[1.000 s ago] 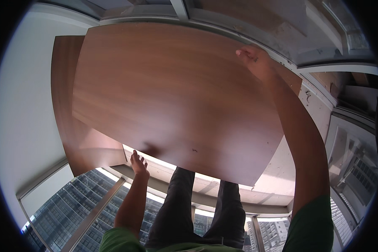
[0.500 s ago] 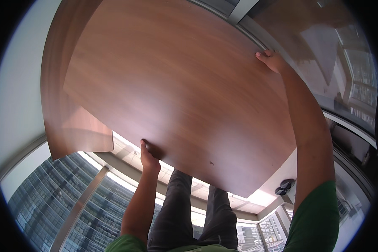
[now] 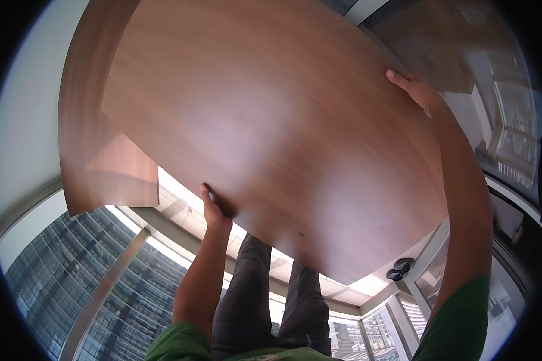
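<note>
A large brown wood-grain panel (image 3: 265, 120) fills the middle of the view, tilted in front of my body. My left hand (image 3: 215, 209) grips its near edge, thumb on the top face and the other fingers hidden underneath. At the far right edge, my right hand (image 3: 412, 89) holds the same panel, its thumb lying on the face and the remaining fingers out of sight. A small dark mark (image 3: 302, 234) shows on the panel near its lower edge. Both forearms are bare below green sleeves.
Another wood-grain board (image 3: 126, 174) stands at the left beside a pale wall (image 3: 27, 120). Glass panes (image 3: 512, 102) in a frame border the right. Windows (image 3: 120, 271) with a tall building outside lie below. A dark object (image 3: 400, 269) rests near the lower right.
The panel's right end has swung outward to the right, and my right hand has moved right with it. My left hand has risen slightly in view, still gripping the near edge.
</note>
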Demonstrator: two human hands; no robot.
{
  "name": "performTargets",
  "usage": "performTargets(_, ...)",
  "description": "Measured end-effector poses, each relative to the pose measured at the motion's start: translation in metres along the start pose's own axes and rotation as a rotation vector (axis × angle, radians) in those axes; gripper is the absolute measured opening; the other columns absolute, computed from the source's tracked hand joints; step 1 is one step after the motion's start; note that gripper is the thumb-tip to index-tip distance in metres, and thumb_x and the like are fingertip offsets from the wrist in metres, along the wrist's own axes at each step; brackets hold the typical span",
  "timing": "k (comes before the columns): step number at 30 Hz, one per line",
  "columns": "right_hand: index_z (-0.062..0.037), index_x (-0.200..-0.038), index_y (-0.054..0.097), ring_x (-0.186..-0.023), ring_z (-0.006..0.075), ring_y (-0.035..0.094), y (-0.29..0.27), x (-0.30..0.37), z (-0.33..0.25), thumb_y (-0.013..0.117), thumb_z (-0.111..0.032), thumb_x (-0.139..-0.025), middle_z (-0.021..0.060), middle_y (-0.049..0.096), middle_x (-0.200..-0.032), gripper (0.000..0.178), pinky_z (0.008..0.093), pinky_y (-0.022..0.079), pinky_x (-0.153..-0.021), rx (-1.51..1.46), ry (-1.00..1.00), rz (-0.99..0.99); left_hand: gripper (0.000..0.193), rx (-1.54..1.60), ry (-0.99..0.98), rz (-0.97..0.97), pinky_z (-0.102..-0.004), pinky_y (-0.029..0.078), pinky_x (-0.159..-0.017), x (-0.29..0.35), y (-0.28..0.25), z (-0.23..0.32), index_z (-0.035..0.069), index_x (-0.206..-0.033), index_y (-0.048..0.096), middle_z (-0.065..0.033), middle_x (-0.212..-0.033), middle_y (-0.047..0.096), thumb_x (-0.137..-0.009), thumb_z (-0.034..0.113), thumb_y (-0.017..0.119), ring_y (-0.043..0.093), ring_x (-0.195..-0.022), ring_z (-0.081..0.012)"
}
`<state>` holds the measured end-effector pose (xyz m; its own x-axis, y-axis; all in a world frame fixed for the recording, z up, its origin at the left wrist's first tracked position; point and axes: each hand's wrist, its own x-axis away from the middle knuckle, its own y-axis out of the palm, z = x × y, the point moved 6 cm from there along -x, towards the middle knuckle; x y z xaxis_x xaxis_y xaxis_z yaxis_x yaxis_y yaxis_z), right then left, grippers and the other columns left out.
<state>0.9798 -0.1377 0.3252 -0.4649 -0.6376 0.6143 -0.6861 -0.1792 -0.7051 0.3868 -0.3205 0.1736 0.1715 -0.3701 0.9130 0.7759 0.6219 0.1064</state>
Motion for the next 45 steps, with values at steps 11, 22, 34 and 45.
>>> performTargets(11,0.0015,-0.080,0.059,-0.073,0.0143,0.050,-0.126,0.232,-0.062,0.078,-0.055,-0.084,0.0046,0.056,-0.075,0.059,0.0319,0.043,-0.069,0.307,-0.176,0.419,0.094,0.125,-0.004,0.010,-0.0538,0.034,-0.116,0.081,0.012,-0.012,0.018,-0.159,0.032,-0.0144,-0.157,0.041,-0.089,0.077,0.053,0.044,-0.141,-0.0344)
performTargets(22,0.0076,-0.111,0.061,-0.091,0.0154,0.059,-0.298,0.529,-0.035,0.079,-0.038,-0.086,0.0090,0.065,-0.097,0.055,0.0313,0.046,-0.084,0.046,-0.351,0.298,0.086,0.386,-0.125,-0.354,-0.0505,0.050,-0.105,0.165,0.130,-0.092,0.003,-0.146,0.046,-0.0182,-0.140,0.058,-0.095,0.072,0.048,0.060,-0.126,-0.0322)
performTargets(34,0.0058,-0.111,0.056,-0.084,0.0119,0.053,-0.326,0.638,-0.072,0.088,-0.041,-0.076,0.0031,0.059,-0.096,0.066,0.0288,0.041,-0.075,0.118,-0.157,0.167,0.091,0.452,-0.270,-0.440,-0.0404,0.051,-0.103,0.243,0.216,-0.132,-0.001,-0.143,0.049,-0.0146,-0.137,0.060,-0.094,0.076,0.046,0.060,-0.124,-0.0269)
performTargets(45,0.0006,-0.082,0.060,-0.064,0.0091,0.052,-0.224,0.604,-0.135,0.082,-0.013,-0.081,0.0006,0.058,-0.071,0.025,0.0264,0.038,-0.059,0.204,-0.281,0.103,0.099,0.345,-0.289,-0.342,-0.0451,0.045,-0.110,0.175,0.210,-0.117,0.007,-0.151,0.043,-0.0106,-0.148,0.054,-0.092,0.085,0.029,0.053,-0.135,-0.0265)
